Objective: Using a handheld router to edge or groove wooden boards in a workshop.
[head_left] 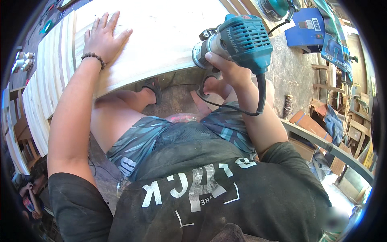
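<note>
My right hand is wrapped round the metal body of a teal trim router, thumb on its near side. The router's round base rests at the near right edge of a pale wooden board; the bit is hidden. From the motor end a black cord loops down past my forearm. My left hand lies flat on the board's left part, fingers spread, holding nothing. A beaded bracelet circles that wrist.
More pale planks lie left of the board. Another teal power tool sits at the far right, beside a blue box. The cord crosses the floor near my feet. Wood pieces and a metal rail stand at the right; another person is at the lower left.
</note>
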Action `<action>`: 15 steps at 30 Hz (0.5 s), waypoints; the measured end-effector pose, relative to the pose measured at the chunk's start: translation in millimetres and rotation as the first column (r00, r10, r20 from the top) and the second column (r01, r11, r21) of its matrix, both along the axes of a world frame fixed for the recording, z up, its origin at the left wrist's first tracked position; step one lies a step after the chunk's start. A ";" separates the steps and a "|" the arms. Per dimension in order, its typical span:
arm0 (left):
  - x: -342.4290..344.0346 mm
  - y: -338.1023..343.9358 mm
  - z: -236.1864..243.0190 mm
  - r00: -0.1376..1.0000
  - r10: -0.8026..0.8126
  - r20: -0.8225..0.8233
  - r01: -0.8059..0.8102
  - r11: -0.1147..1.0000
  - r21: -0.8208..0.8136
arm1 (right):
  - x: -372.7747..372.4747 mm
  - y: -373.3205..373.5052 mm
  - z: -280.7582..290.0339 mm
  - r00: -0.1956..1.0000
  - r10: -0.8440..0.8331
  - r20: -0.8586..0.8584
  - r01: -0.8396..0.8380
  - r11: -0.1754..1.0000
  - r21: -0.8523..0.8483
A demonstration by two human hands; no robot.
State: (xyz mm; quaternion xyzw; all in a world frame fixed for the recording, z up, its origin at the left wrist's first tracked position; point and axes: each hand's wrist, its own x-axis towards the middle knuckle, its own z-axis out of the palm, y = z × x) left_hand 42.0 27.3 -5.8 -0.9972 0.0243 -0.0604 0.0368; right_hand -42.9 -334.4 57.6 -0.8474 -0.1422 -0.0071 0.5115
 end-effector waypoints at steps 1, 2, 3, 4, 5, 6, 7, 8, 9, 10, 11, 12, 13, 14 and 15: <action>0.2 0.2 -0.2 1.000 0.004 0.000 -0.004 1.000 0.006 | -1.1 -4.4 -3.3 0.995 0.071 0.073 -0.058 0.985 -0.164; 0.6 0.3 -0.5 1.000 -0.010 0.007 0.010 1.000 -0.018 | -2.4 -9.0 -6.6 0.950 0.199 0.239 -0.153 0.968 -0.198; 0.6 0.3 -0.8 1.000 0.007 0.001 -0.007 1.000 0.010 | -1.3 -14.0 -9.1 0.856 0.293 0.427 -0.132 0.920 -0.369; 0.6 0.4 -0.9 1.000 0.006 0.001 -0.006 1.000 0.006 | -2.5 -14.9 -13.0 0.751 0.350 0.560 -0.056 0.878 -0.475; 0.5 0.4 -0.8 1.000 -0.009 0.005 0.010 1.000 -0.026 | -1.9 -16.2 -13.8 0.713 0.407 0.571 -0.068 0.850 -0.522; 0.4 0.5 -0.3 1.000 0.007 0.003 -0.008 1.000 0.001 | -4.5 -11.7 -15.5 0.939 0.143 0.311 -0.042 0.950 -0.310; 0.1 0.3 0.4 1.000 0.006 0.002 -0.006 1.000 -0.001 | -7.8 -7.2 -13.0 0.999 -0.045 -0.001 0.044 0.993 -0.113; 0.0 0.1 1.5 1.000 -0.006 -0.008 0.005 0.999 -0.031 | -10.0 -1.7 -7.8 0.977 0.079 0.199 -0.032 0.973 -0.227; 0.0 -0.5 3.0 1.000 0.006 0.007 -0.006 1.000 -0.005 | -13.0 5.5 -0.2 0.867 0.228 0.443 -0.069 0.936 -0.345; -0.1 -1.2 4.5 1.000 0.019 -0.024 -0.019 1.000 -0.003 | -18.8 13.6 9.3 0.975 0.146 0.170 -0.122 0.982 -0.142; -0.1 -2.0 6.3 0.999 0.004 -0.043 -0.006 0.999 -0.037 | -31.0 17.6 22.9 0.992 0.063 -0.107 -0.057 0.996 0.063; 0.1 -2.2 8.4 0.999 0.026 -0.044 -0.026 1.000 0.002 | -46.3 21.4 38.4 0.973 0.068 -0.222 0.001 0.955 0.296; -0.6 -2.5 9.9 0.998 0.046 -0.052 -0.047 0.999 0.000 | -58.9 27.5 49.1 0.976 0.069 -0.208 -0.004 0.955 0.297; -0.6 -4.5 9.9 0.997 0.039 -0.067 -0.041 0.999 -0.033 | -69.8 30.3 58.5 0.985 0.170 0.042 -0.145 0.928 -0.343; 0.0 -6.0 9.7 0.997 0.034 -0.062 -0.034 0.999 -0.010 | -75.5 29.4 64.7 0.900 0.391 0.195 -0.060 0.553 -0.831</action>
